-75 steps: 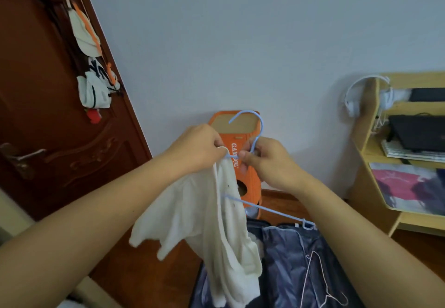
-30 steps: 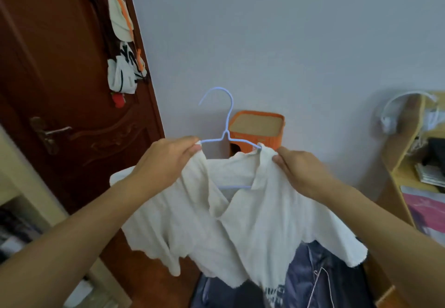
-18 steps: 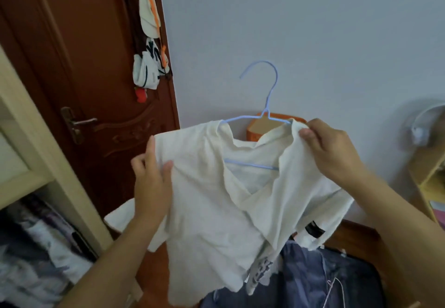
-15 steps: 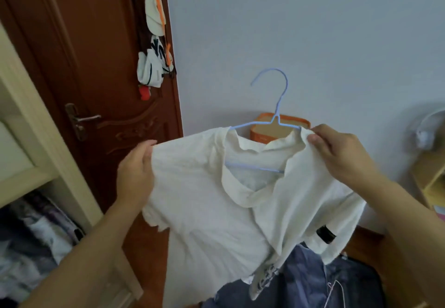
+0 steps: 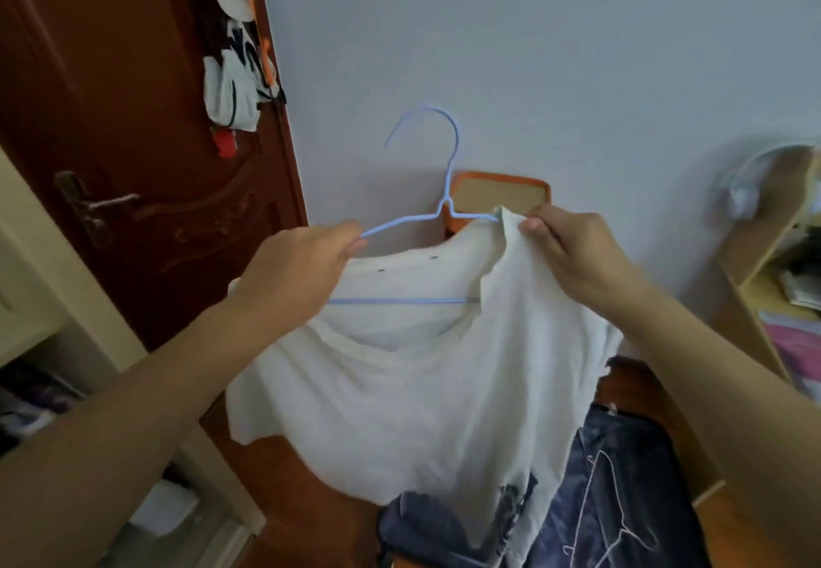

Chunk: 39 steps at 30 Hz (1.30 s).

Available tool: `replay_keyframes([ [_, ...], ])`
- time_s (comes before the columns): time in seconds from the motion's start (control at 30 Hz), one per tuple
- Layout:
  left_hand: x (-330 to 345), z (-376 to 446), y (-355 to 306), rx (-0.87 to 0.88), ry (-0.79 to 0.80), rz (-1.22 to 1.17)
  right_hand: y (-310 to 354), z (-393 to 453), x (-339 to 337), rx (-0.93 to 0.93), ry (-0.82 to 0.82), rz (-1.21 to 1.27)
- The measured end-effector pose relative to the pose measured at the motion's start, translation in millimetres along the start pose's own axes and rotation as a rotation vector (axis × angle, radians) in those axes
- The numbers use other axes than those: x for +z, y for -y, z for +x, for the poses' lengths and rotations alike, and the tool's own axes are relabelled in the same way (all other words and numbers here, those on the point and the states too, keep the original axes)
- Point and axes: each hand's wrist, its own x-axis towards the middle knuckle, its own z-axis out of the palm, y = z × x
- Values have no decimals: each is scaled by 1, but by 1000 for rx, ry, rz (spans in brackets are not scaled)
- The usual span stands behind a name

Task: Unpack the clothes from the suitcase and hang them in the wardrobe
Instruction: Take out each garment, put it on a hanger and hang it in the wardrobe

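White T-shirt (image 5: pixel 422 390) on blue wire hanger (image 5: pixel 446 194), frame centre: left hand (image 5: pixel 297 274) pinches hanger's left arm; right hand (image 5: pixel 573 256) pinches shirt's shoulder.

a door, a wall and bits of furniture

a dark red-brown door (image 5: pixel 133 123) with a metal handle (image 5: pixel 95 208) stands at left, white and orange items (image 5: pixel 233 88) hanging near its edge. an orange box (image 5: pixel 500 196) sits against the pale wall (image 5: pixel 533 56). a light wooden desk (image 5: pixel 764 265) with shelves stands at right.
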Motion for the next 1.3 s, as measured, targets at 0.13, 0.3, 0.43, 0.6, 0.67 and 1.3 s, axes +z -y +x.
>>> replay_keyframes([
  [0.13, 4, -14, 14, 63, -43, -28, -46, -23, 12, 352, -155, -57],
  [0.3, 8, -24, 23, -34, -69, 145, -47, -82, 69, 920, -110, 565],
  [0.43, 1, -39, 27, 18, 22, 214, -58, -82, 79, 907, -160, 479],
  [0.6, -36, -58, 25, 27, 123, 318, -66, -32, 52, 625, -41, 337],
  [0.67, -47, -59, 22, -71, 86, 312, -29, 2, 35, 424, 57, 504],
  [1.3, -323, -130, 86, -764, -252, 440, 371, 193, 2, 65, 905, 1498],
])
